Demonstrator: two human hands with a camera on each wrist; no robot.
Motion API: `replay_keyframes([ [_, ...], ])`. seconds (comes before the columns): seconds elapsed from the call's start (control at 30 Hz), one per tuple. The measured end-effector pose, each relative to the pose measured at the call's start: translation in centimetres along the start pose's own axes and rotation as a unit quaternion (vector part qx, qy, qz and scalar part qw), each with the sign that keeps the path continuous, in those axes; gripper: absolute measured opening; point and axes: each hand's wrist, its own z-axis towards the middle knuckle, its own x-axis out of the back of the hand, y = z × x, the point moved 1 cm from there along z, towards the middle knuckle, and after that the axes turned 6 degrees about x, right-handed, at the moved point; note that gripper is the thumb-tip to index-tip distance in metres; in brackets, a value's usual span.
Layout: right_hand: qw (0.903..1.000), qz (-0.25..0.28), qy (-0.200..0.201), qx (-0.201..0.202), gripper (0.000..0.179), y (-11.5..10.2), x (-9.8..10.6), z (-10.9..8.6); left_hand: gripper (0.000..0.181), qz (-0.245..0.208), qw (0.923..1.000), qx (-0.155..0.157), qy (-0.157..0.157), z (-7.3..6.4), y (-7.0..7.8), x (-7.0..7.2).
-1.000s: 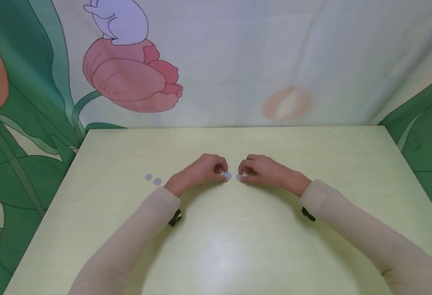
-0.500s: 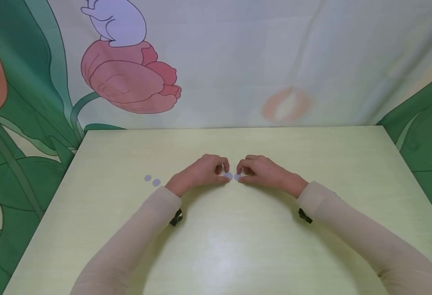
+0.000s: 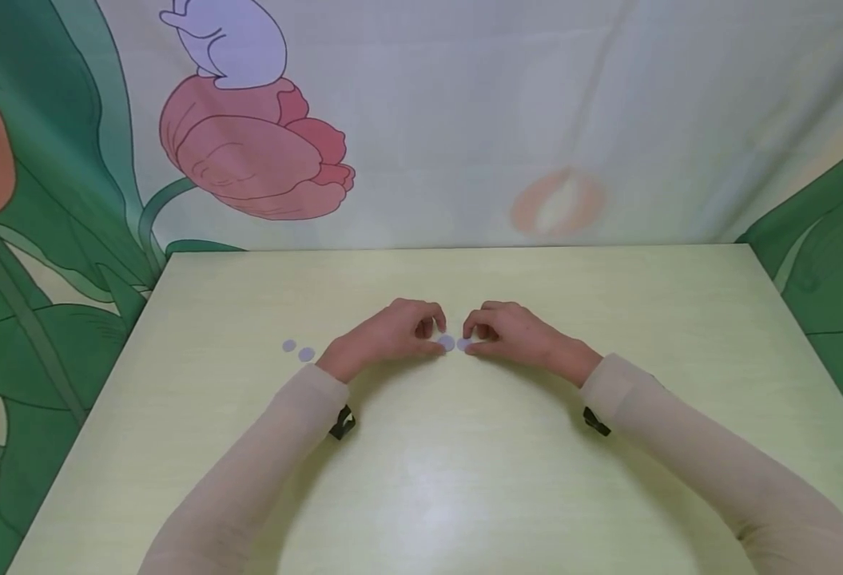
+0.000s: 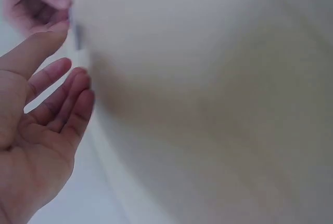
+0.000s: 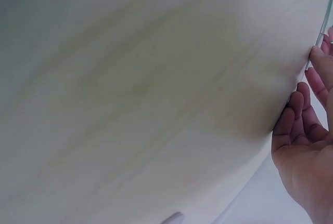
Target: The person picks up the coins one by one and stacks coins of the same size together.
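Near the middle of the table, a pale lilac disc (image 3: 447, 343) lies by the fingertips of my left hand (image 3: 395, 331). The thumb and index finger of that hand stand apart; the left wrist view shows a gap between them and the other fingers loosely bent. Facing it, my right hand (image 3: 514, 331) pinches a second pale disc (image 3: 463, 345) at its edge, partly covered by the fingers. A narrow gap separates the two discs. In the right wrist view, the right thumb and index finger (image 5: 316, 81) sit close at the frame's right edge.
Two more pale discs, a smaller one (image 3: 289, 346) and a larger one (image 3: 307, 354), lie left of my left wrist. The light wooden table (image 3: 421, 463) ends at a printed curtain (image 3: 428, 144) with tulips and a rabbit.
The right hand has shifted slightly left with its disc, narrowing the gap between the discs. The left fingers have drawn back a little, leaving more of the left disc showing.
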Motion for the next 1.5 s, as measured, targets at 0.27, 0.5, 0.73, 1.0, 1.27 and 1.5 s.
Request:
replay_keyframes([
  [0.27,0.9998,0.008,0.01,-0.013,0.013,0.0,0.0,-0.3,0.031,-0.001,0.998,0.001,0.063,-4.6,-1.6,3.8],
  [0.5,0.9999,0.003,0.01,-0.004,0.014,-0.4,-0.2,-0.3,0.026,0.014,0.9902,0.08,0.114,-11.4,-6.1,5.7],
  [0.73,0.9999,0.002,0.01,-0.01,0.013,-0.9,0.3,-0.3,0.023,0.008,0.9848,0.133,0.112,-14.5,-9.3,5.0],
  [1.0,0.9998,0.016,0.008,-0.008,0.013,-1.1,0.3,-0.2,0.028,-0.01,0.9787,0.16,0.128,-15.4,-11.3,4.3],
  [1.27,0.9996,0.02,0.021,-0.008,0.012,-0.6,0.0,-0.2,0.027,-0.02,0.9793,0.148,0.137,-14.7,-11.0,4.0],
  [1.5,0.9994,0.023,0.027,-0.004,0.012,-0.6,-0.1,-0.3,0.02,-0.017,0.9771,0.168,0.13,-13.7,-10.8,3.9],
])
